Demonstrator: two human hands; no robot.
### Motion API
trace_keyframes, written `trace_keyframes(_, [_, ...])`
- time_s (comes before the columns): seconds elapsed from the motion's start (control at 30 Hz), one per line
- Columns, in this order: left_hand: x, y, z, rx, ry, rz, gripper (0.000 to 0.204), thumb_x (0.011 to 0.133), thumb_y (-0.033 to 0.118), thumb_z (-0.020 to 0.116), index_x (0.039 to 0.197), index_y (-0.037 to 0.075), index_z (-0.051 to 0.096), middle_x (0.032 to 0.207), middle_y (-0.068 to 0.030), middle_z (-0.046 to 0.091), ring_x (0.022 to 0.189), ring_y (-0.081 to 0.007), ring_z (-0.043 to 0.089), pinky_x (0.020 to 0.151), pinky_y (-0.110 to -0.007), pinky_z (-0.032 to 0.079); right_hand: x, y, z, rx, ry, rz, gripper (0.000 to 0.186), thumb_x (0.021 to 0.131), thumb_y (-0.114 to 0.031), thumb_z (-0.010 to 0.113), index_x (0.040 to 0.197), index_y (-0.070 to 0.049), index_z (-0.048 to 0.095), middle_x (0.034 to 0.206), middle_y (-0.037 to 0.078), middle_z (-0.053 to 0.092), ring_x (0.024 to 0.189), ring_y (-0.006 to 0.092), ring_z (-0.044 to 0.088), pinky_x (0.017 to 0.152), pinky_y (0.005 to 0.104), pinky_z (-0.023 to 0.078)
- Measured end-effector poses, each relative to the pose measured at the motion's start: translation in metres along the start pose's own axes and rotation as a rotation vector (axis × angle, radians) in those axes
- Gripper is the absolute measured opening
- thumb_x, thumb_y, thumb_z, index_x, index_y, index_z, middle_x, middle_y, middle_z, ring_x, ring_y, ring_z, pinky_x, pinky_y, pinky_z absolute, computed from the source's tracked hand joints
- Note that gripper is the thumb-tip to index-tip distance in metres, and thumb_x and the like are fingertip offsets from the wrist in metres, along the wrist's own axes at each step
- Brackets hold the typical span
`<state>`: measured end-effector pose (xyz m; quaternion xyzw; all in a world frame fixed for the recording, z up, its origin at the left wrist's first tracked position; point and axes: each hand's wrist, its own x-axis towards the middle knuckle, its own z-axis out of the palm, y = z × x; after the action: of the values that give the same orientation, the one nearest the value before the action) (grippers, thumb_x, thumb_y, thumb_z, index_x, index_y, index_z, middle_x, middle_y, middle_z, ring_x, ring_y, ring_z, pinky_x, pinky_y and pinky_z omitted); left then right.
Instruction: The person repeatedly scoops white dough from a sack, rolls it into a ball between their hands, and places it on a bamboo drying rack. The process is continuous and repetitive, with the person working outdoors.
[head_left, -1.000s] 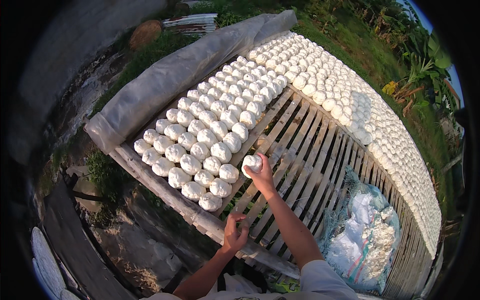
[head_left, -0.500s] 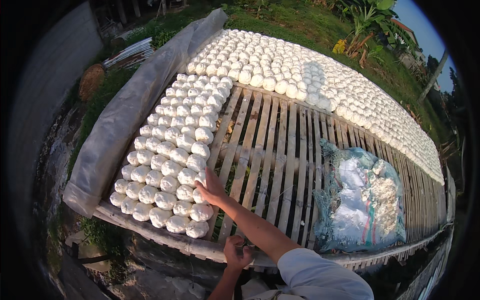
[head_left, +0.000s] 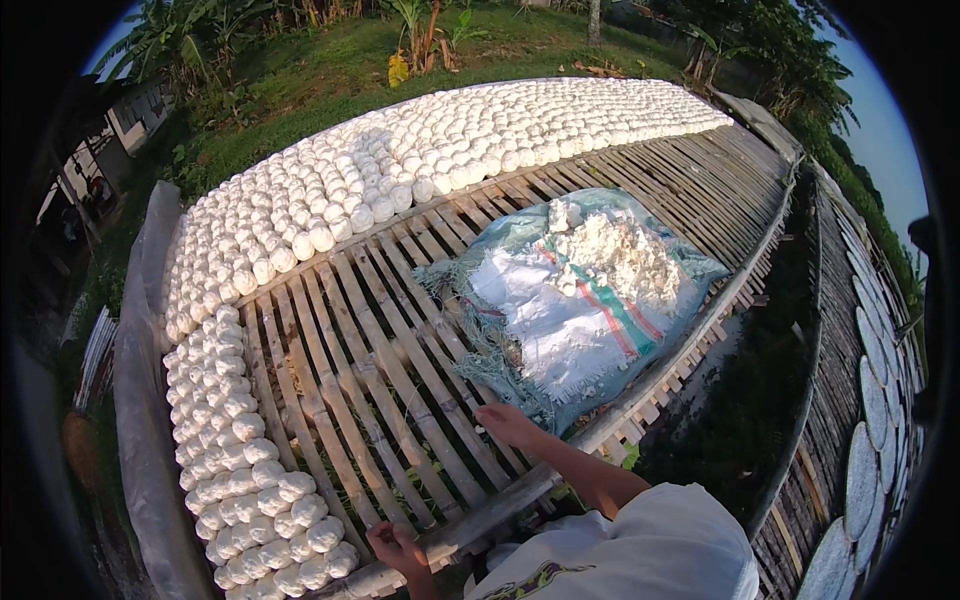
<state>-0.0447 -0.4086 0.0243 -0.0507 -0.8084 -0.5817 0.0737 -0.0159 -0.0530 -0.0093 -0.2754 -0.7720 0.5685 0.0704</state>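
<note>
Rows of rounded white balls (head_left: 245,470), like moulded dough or paste, stand along the left part of a bamboo slat rack (head_left: 345,345). My right hand (head_left: 508,425) is over the slats just short of a spread blue-green and white woven sack (head_left: 545,345); its fingers are stretched out and I see nothing held. A heap of crumbly white material (head_left: 620,255) lies on the sack's far side. By the rack's near edge, right of the ball rows, my left hand (head_left: 395,548) is empty, with loosely bent fingers.
A broad band of white balls (head_left: 400,165) covers the rack's far side. Grey plastic sheeting (head_left: 145,400) hangs along the left edge. To the right, across a gap, another rack carries round pale sheets (head_left: 862,480). Grass and banana plants (head_left: 425,30) lie beyond.
My right hand has left the end of the ball rows and moved right toward the sack. The view has turned right, bringing the second rack into sight. My left hand remains by the near edge.
</note>
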Motion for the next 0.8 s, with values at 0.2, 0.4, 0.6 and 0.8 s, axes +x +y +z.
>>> trace_keyframes(0.2, [0.003, 0.046, 0.119, -0.192, -0.292, -0.132, 0.015, 0.097, 0.004, 0.060, 0.112, 0.003, 0.056, 0.101, -0.0059, 0.056, 0.088, -0.0145, 0.054, 0.078, -0.031, 0.046, 0.005, 0.045, -0.215, -0.048, 0.330, 0.141, 0.042, 0.104, -0.033, 0.068, 0.127, 0.001, 0.071, 0.117, 0.015, 0.077, 0.108, 0.0245, 0.073, 0.097, 0.0363, 0.056])
trace_keyframes(0.4, [-0.035, 0.108, 0.264, -0.250, -0.704, -0.198, 0.014, 0.098, 0.003, 0.062, 0.111, 0.006, 0.057, 0.105, -0.0052, 0.061, 0.085, -0.0126, 0.060, 0.078, -0.030, 0.050, 0.124, 0.061, -0.359, -0.276, 0.497, -0.108, 0.040, 0.100, -0.028, 0.070, 0.128, 0.001, 0.070, 0.125, 0.020, 0.072, 0.114, 0.0308, 0.071, 0.100, 0.0405, 0.056])
trace_keyframes(0.6, [-0.076, 0.122, 0.297, -0.038, -0.723, -0.316, 0.025, 0.100, 0.012, 0.066, 0.124, 0.004, 0.064, 0.111, -0.0083, 0.068, 0.107, -0.0218, 0.063, 0.094, -0.039, 0.053, 0.291, 0.080, -0.463, -0.704, 0.569, -0.039, 0.072, 0.090, -0.036, 0.075, 0.152, -0.010, 0.051, 0.157, 0.024, 0.047, 0.144, 0.0453, 0.046, 0.116, 0.0518, 0.045])
trace_keyframes(0.8, [-0.055, 0.125, 0.297, 0.050, -0.632, -0.729, 0.023, 0.101, 0.009, 0.063, 0.123, 0.002, 0.063, 0.113, -0.0111, 0.067, 0.103, -0.0215, 0.065, 0.091, -0.037, 0.054, 0.379, 0.094, -0.507, -1.273, 0.364, 0.170, 0.100, 0.076, -0.053, 0.088, 0.161, -0.035, 0.039, 0.172, 0.011, 0.029, 0.161, 0.0382, 0.020, 0.122, 0.0680, 0.028])
